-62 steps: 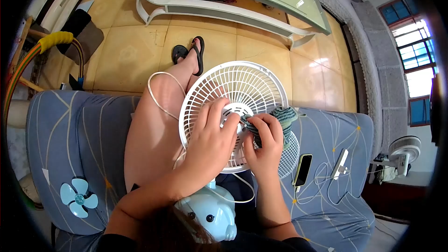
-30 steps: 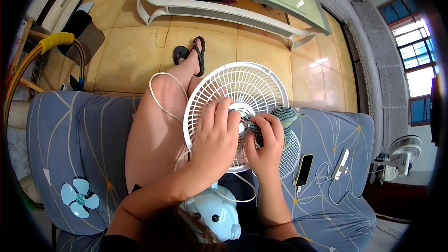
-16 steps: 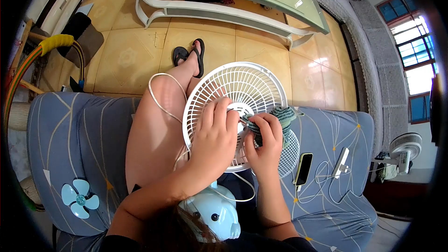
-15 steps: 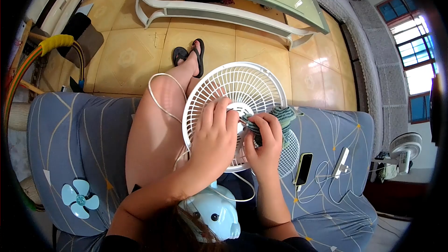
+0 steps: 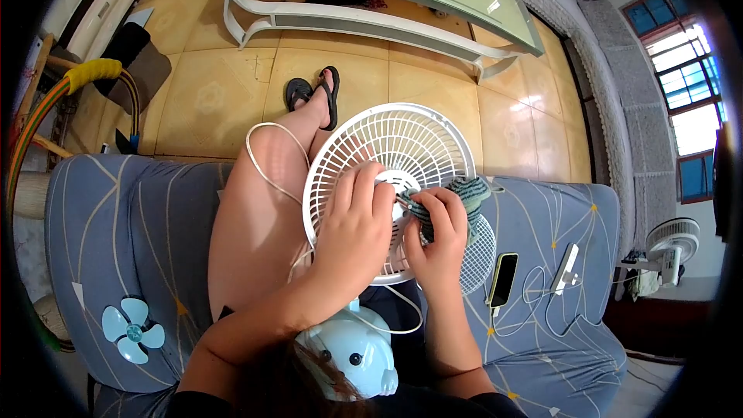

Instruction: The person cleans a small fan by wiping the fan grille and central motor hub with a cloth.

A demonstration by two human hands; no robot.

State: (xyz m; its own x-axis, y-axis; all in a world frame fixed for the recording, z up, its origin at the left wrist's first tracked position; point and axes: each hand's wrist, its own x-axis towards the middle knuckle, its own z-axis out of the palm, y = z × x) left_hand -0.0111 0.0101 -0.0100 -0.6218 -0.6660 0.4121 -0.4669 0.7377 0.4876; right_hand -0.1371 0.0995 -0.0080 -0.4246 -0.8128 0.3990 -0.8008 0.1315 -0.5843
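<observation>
While I watch through the head camera, my left hand [image 5: 354,224] reaches over the white fan cage [image 5: 424,135] from the near left, its fingers bent and close together, tips at the hub [image 5: 401,179] in the middle; whether they clamp anything there, I cannot tell. From the near right, my right hand [image 5: 439,246] has thumb and fingers clamped on a striped cloth [image 5: 470,196], which bunches out to the far right and reaches in to the right side of the hub.

As far as I can judge, the fan is partly in pieces: the light-blue blade [image 5: 133,330] lies loose on the sofa [image 5: 526,220], well to the left, and a round grille [image 5: 480,263] lies to the right, partly hidden by the cage. Neither is fitted. With the cloth at the hub, I take the work there to be unfinished; how much of the cage it has covered, I cannot tell.

Just nearer than the cage sits the light-blue, animal-shaped base [image 5: 360,352]. A phone [image 5: 504,280] and a power strip [image 5: 567,269] lie farther right, apart from both hands.
</observation>
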